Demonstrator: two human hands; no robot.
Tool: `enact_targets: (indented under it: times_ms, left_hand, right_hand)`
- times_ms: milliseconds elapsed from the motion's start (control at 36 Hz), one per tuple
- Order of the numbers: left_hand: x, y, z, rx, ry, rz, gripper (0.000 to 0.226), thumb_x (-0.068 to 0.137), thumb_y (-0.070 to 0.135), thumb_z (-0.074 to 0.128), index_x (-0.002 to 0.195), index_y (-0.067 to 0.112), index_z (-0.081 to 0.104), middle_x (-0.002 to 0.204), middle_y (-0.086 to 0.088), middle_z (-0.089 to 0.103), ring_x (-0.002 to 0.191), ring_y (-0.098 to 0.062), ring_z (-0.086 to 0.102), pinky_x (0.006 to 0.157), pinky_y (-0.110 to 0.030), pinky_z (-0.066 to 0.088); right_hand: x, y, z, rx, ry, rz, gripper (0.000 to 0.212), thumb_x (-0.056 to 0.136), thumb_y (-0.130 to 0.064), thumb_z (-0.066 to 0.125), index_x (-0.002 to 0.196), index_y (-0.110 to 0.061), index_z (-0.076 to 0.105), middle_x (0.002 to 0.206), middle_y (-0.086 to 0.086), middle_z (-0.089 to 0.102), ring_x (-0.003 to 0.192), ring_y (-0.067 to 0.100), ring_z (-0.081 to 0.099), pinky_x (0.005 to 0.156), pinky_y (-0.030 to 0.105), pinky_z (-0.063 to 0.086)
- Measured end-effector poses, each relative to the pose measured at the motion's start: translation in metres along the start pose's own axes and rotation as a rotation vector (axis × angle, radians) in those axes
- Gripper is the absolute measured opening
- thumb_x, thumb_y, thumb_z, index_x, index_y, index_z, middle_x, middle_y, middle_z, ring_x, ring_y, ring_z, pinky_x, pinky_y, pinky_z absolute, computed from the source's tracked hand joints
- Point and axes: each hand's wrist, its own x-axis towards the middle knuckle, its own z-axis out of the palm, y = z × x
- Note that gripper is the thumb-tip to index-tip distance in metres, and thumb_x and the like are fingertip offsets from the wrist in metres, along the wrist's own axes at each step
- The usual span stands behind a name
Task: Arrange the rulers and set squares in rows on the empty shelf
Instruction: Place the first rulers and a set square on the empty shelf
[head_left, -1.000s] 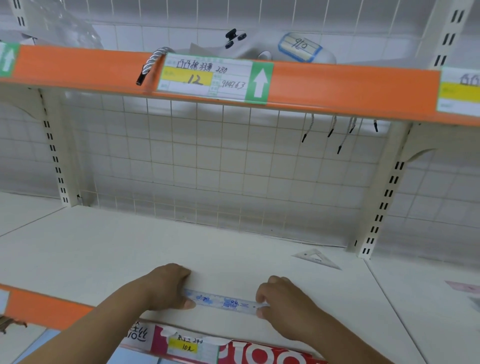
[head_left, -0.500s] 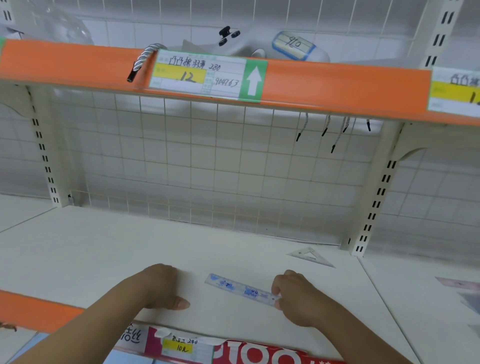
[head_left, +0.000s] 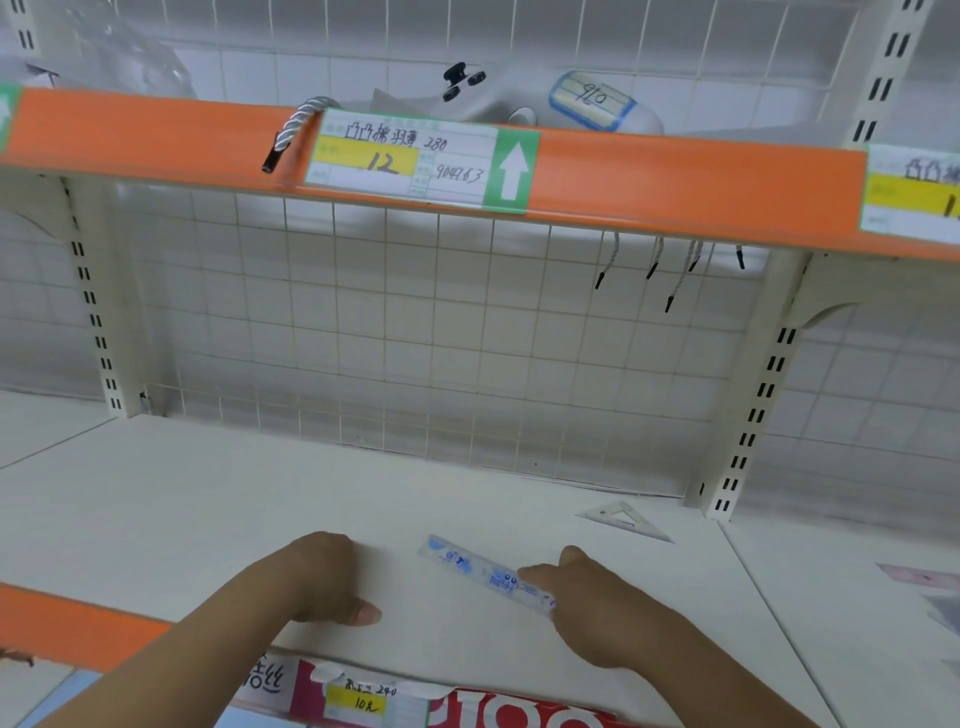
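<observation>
A clear plastic ruler (head_left: 470, 564) with blue print lies slanted on the cream shelf (head_left: 208, 509), its far end pointing up-left. My right hand (head_left: 597, 608) pinches the ruler's near right end, with the forefinger on top. My left hand (head_left: 322, 577) rests on the shelf to the left of the ruler, fingers curled under and thumb out, holding nothing. A clear set square (head_left: 623, 519) lies flat at the back right of the same shelf, near the upright.
An orange-edged upper shelf (head_left: 675, 171) with a price label (head_left: 415, 161) hangs overhead. A wire grid backs the shelf, and slotted uprights (head_left: 753, 405) stand at both sides. Pink and grey flat items (head_left: 919, 577) lie on the neighbouring shelf to the right.
My left hand has let go of the ruler's left end. My right hand has swung the ruler from level to slanted and shifted it to the right.
</observation>
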Motion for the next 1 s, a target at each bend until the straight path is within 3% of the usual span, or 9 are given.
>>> enact_targets:
  times_ms: [56, 139, 250, 333, 444, 500, 639, 1000]
  left_hand:
    - [0.000, 0.000, 0.000, -0.004, -0.004, -0.002, 0.064, 0.085, 0.057, 0.060, 0.128, 0.011, 0.051, 0.128, -0.004, 0.055, 0.116, -0.018, 0.053, 0.095, -0.026, 0.043]
    - [-0.001, 0.001, -0.001, -0.004, -0.009, -0.007, 0.062, 0.084, 0.057, 0.061, 0.126, 0.011, 0.053, 0.126, -0.004, 0.057, 0.114, -0.018, 0.055, 0.094, -0.025, 0.044]
    - [0.001, -0.002, 0.000, -0.028, 0.003, -0.008, 0.058, 0.079, 0.057, 0.066, 0.118, 0.015, 0.055, 0.119, -0.001, 0.058, 0.106, -0.018, 0.056, 0.090, -0.027, 0.046]
    - [0.000, 0.003, -0.001, -0.043, 0.016, 0.041, 0.050, 0.078, 0.056, 0.067, 0.109, 0.020, 0.054, 0.107, 0.002, 0.055, 0.097, -0.016, 0.053, 0.081, -0.025, 0.043]
    - [-0.006, 0.027, -0.001, -0.085, -0.011, 0.109, 0.059, 0.080, 0.059, 0.063, 0.122, 0.018, 0.052, 0.120, -0.001, 0.054, 0.110, -0.019, 0.055, 0.095, -0.030, 0.046]
    - [-0.009, 0.038, 0.001, -0.069, -0.027, 0.122, 0.062, 0.080, 0.062, 0.061, 0.123, 0.018, 0.051, 0.122, -0.003, 0.053, 0.112, -0.021, 0.054, 0.096, -0.031, 0.046]
    - [-0.013, 0.047, 0.013, 0.022, -0.053, 0.092, 0.095, 0.078, 0.072, 0.053, 0.146, 0.012, 0.024, 0.147, -0.009, 0.027, 0.138, -0.029, 0.024, 0.113, -0.042, 0.029]
    - [-0.020, 0.046, 0.021, -0.052, -0.015, 0.071, 0.094, 0.080, 0.069, 0.054, 0.149, 0.018, 0.016, 0.158, -0.007, 0.005, 0.147, -0.027, 0.002, 0.113, -0.051, 0.022]
  right_hand:
    - [-0.001, 0.001, -0.002, 0.026, -0.004, -0.031, 0.040, 0.098, -0.019, 0.041, 0.136, -0.030, 0.045, 0.114, 0.004, 0.038, 0.090, 0.018, 0.046, 0.079, 0.030, 0.042]
    - [0.000, 0.003, -0.004, 0.040, -0.009, -0.041, 0.035, 0.095, -0.029, 0.051, 0.130, -0.026, 0.052, 0.107, 0.002, 0.039, 0.092, 0.019, 0.047, 0.082, 0.031, 0.042]
    - [0.001, 0.004, -0.001, 0.012, 0.030, -0.012, 0.029, 0.095, -0.029, 0.050, 0.123, -0.031, 0.054, 0.098, 0.000, 0.036, 0.086, 0.018, 0.045, 0.066, 0.027, 0.037]
    - [0.002, 0.007, 0.000, -0.015, 0.052, 0.015, 0.030, 0.095, -0.029, 0.048, 0.125, -0.028, 0.052, 0.103, 0.000, 0.042, 0.100, 0.019, 0.046, 0.078, 0.032, 0.041]
    - [0.010, 0.011, 0.001, -0.015, 0.083, 0.054, 0.017, 0.092, -0.020, 0.046, 0.106, -0.015, 0.056, 0.104, 0.001, 0.045, 0.104, 0.019, 0.047, 0.086, 0.032, 0.044]
    - [0.015, 0.015, 0.000, 0.000, 0.089, 0.062, 0.023, 0.092, -0.020, 0.049, 0.112, -0.012, 0.058, 0.112, 0.003, 0.050, 0.108, 0.020, 0.049, 0.091, 0.032, 0.045]
    - [0.036, 0.023, -0.007, 0.011, 0.183, 0.108, 0.028, 0.093, -0.025, 0.054, 0.116, -0.012, 0.060, 0.119, 0.007, 0.054, 0.110, 0.022, 0.053, 0.089, 0.031, 0.045]
    - [0.095, 0.015, -0.010, 0.008, 0.291, 0.123, 0.027, 0.093, -0.019, 0.050, 0.119, -0.017, 0.059, 0.121, 0.005, 0.049, 0.117, 0.024, 0.047, 0.094, 0.031, 0.043]
